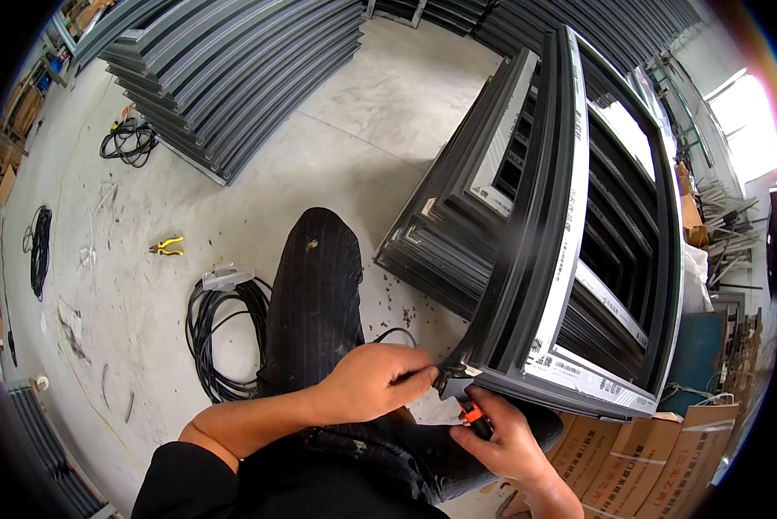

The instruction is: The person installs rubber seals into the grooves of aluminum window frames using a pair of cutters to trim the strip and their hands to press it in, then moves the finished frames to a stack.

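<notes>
At the frame's (568, 259) near left corner, the left hand (380, 374) pinches black strip (400, 330) and the right (501, 432) wraps a cutter (472, 413), trimming seemingly unfinished, a coil (202, 346) lying unused on the floor (371, 156).

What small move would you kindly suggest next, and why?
I'd perhaps shift the left hand back slightly, since its fingertips sit near the blade-like tip of the orange-and-black tool that the right hand holds by the frame.
</notes>
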The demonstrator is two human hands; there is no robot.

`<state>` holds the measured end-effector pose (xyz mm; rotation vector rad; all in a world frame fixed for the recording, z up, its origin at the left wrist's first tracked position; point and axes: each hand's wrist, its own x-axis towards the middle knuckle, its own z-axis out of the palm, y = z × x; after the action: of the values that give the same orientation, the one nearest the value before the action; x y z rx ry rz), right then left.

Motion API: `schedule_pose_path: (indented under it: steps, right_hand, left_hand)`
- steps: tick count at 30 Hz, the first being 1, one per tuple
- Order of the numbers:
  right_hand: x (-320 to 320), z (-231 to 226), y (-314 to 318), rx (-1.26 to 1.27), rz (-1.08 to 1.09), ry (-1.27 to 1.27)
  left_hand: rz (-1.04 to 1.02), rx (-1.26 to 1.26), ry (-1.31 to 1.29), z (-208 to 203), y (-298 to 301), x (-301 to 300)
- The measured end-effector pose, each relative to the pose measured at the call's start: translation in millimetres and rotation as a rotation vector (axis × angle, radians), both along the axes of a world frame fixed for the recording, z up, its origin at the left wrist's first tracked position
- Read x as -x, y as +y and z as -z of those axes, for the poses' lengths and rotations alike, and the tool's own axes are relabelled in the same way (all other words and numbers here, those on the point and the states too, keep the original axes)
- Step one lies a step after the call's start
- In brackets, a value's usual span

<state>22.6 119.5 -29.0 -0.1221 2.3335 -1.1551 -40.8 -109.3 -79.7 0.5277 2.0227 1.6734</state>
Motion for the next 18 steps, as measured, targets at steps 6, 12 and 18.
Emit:
schedule_pose_path:
  steps: [6,12,18]
  right_hand:
    - [2.2,-9.0,-16.0,-0.076,0.032,0.061]
    - [0.3,-0.6,-10.8,-0.116,-0.032,0.203]
    - [-2.3,4.6,-9.0,-0.232,-0.056,0.290]
  left_hand:
    - [-0.005,0.066,0.229,-2.1,-1.7,2.0]
    - [0.039,0.109,0.299,0.3,-1.4,2.2]
    - [0.090,0.173,0.295,-7.4,-1.7,7.4]
